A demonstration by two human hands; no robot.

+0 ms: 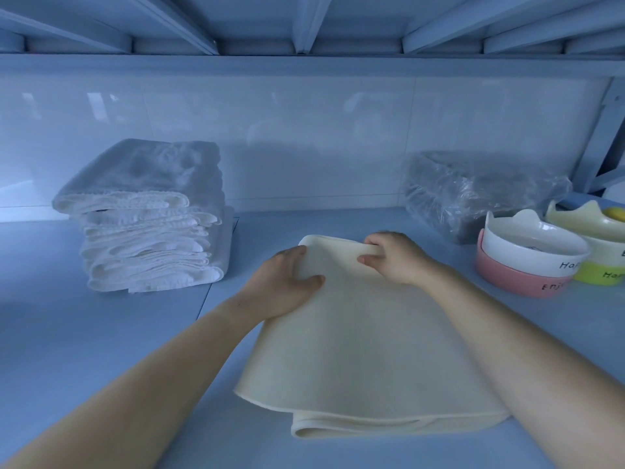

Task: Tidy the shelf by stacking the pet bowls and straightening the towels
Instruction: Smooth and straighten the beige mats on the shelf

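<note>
A cream towel (365,350) lies folded on the shelf board in front of me. My left hand (287,282) grips its far left corner, thumb on top. My right hand (392,258) pinches the far edge of the same towel, fingers curled around it. At the left stands a pile of white folded towels (148,225), its layers uneven. On the right, a white pet bowl (531,248) sits nested in a pink bowl (514,279). Beside them a cream bowl (588,221) rests in a green bowl (602,274), partly cut off by the frame.
A grey bundle wrapped in clear plastic (473,194) lies at the back right against the tiled wall. The shelf above (304,62) hangs low overhead. A metal upright (602,137) stands at the far right.
</note>
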